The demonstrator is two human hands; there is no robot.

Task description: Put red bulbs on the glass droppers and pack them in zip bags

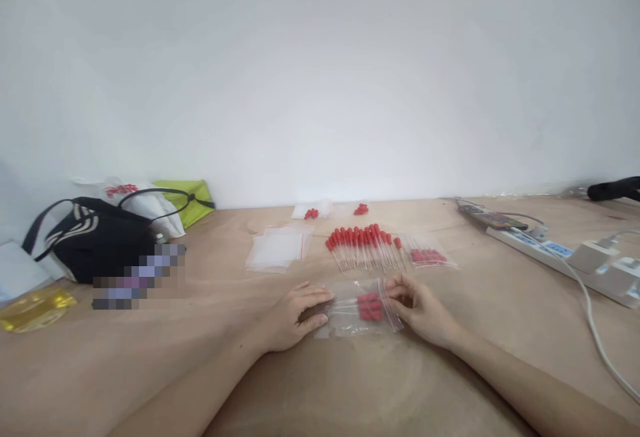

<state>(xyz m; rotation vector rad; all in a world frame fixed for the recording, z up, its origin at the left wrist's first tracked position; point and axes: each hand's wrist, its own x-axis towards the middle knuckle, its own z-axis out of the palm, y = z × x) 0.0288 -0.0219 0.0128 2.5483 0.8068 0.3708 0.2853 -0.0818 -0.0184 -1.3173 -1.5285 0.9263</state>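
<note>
A clear zip bag (357,308) holding several red-capped glass droppers lies on the wooden table (210,357) between my hands. My left hand (295,317) grips the bag's left end, thumb and fingers closed on its edge. My right hand (417,307) pinches the bag's right end at the red zip strip. Just beyond lies a row of loose red-capped droppers (365,245). A filled bag (429,255) sits to their right and a stack of empty zip bags (277,249) to their left.
Small piles of red caps (311,213) (361,209) lie near the wall. A black bag (93,237), a green pouch (187,198) and a yellow packet (35,308) sit at the left. A power strip (575,257), a phone (493,219) and a white cable (597,330) occupy the right.
</note>
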